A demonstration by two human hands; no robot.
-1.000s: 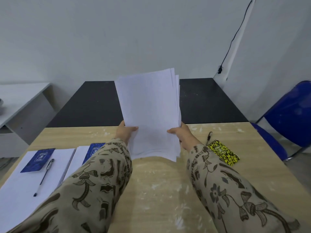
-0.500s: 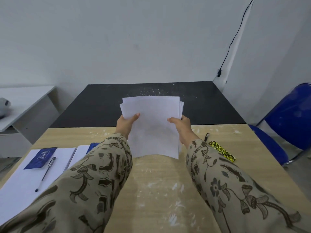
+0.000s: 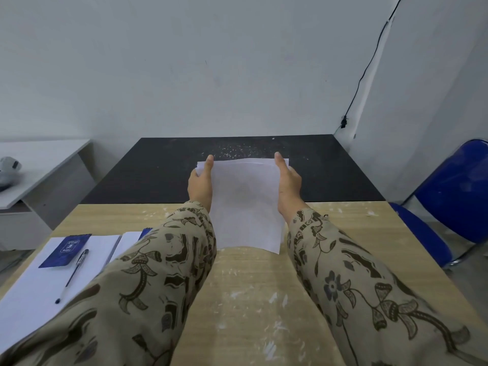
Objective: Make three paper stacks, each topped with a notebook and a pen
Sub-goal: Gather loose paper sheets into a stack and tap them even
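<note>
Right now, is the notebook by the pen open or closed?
Closed: the blue notebook shows only its cover, flat on the paper stack.

A pale wood surface, smeared with white flecks, meets a black surface behind it, which bears a scatter of pale specks near its far edge. At left stands a white desk with a grey-white object on it. A blue chair stands at right. 1 black cable runs down the white wall.

The left sleeve hides most of one blue notebook; the right edge crops the chair.
</note>
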